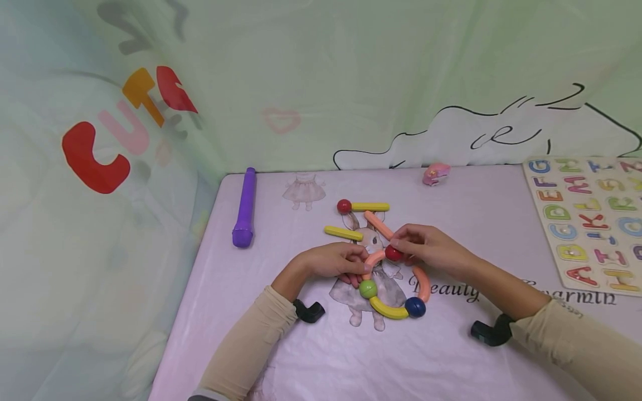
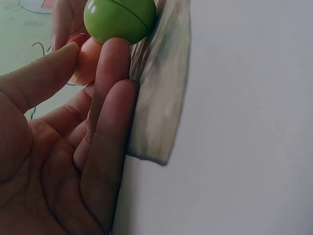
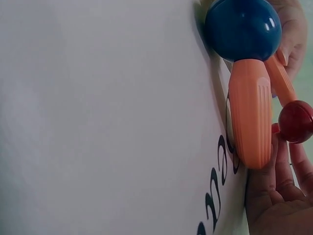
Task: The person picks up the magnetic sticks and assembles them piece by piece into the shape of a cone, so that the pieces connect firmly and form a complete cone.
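Left hand (image 1: 335,260) pinches curved orange plastic rod (image 1: 374,259); right hand (image 1: 435,248) pinches glossy red ball (image 1: 393,254). Purple plastic baton (image 1: 245,209) near worktop (image 1: 296,362) far-left corner.

1. Left curtain (image 1: 45,250): you have "CUT"; the next red letter is distorted.
2. Tablecloth (image 1: 376,367): you can read "Beauty" and, beyond your right forearm (image 1: 511,284), "armin".
3. Letter board (image 1: 579,229): your first column reads A–G upward.
4. Rear curtain (image 1: 351,72): black script, illegible.
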Demonstrator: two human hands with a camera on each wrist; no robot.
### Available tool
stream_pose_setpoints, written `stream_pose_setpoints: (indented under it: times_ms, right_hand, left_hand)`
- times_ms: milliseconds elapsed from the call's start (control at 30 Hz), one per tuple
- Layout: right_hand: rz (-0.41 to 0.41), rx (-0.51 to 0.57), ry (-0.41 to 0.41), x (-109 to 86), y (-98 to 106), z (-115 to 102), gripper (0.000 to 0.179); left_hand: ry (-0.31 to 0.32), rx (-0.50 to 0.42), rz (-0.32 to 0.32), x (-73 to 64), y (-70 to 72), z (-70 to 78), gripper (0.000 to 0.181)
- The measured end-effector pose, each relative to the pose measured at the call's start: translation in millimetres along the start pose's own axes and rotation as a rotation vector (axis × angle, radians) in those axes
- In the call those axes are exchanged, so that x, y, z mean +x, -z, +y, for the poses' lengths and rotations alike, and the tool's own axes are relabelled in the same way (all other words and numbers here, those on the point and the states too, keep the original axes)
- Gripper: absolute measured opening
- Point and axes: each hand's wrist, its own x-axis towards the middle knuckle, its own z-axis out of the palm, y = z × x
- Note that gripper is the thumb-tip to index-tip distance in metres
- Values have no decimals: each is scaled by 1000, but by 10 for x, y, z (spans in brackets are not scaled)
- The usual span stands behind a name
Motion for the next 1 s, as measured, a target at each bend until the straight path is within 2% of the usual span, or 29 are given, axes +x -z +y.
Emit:
stream_pose_setpoints:
  times_ms: [267,367,500,633,867,1000]
  right_hand:
    - [13,-25,-18,-28,50,-25,49]
    - [28,-54,-18,-52,77,-28,45]
    - [56,-140,-22,-99,118,-37,37]
    - [83,-256,-38,-142,152,-41,36]
    - [40,-392,-73,-202,210,14,39]
    - [8,-422,-90,-241,241,49,44]
  left_hand:
    - [-3,1,2,7,-11,-4,13]
    - [-13,22,2,4,-11,-6,12]
    - [-15,31,-2,1,-9,-14,13]
    - [-11,28,0,-1,-8,-11,12]
    - [-3,35,16,-3,-9,8,12]
    - [4,12,10,-6,-11,15,14]
